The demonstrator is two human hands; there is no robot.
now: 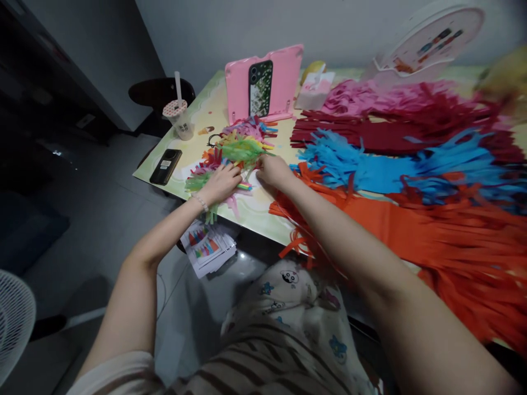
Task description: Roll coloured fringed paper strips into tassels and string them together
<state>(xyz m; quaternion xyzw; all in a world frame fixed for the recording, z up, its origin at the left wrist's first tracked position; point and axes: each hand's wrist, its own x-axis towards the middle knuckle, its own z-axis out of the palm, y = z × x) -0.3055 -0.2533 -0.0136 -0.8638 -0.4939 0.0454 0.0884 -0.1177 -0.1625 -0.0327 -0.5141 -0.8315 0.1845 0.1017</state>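
Note:
My left hand [223,182] lies over a bundle of multicoloured paper tassels [198,181] near the table's front left edge, its fingers pointing to the right. Whether those fingers grip the bundle is hard to make out. A short way to the right, my right hand [273,171] is closed at the end of a green tassel [242,151], its fingertips pinched and partly hidden. Behind the green one, purple and pink tassels [247,128] sit in the same pile. A white sheet [257,186] shows beneath my hands.
Fringed paper stacks in orange [382,219], blue [382,173], dark red [382,134] and pink [354,97] cover the right side. Behind stand a pink tablet case [239,82] and a tissue pack [315,90]. At left are a drink cup [181,123] and phone [166,166].

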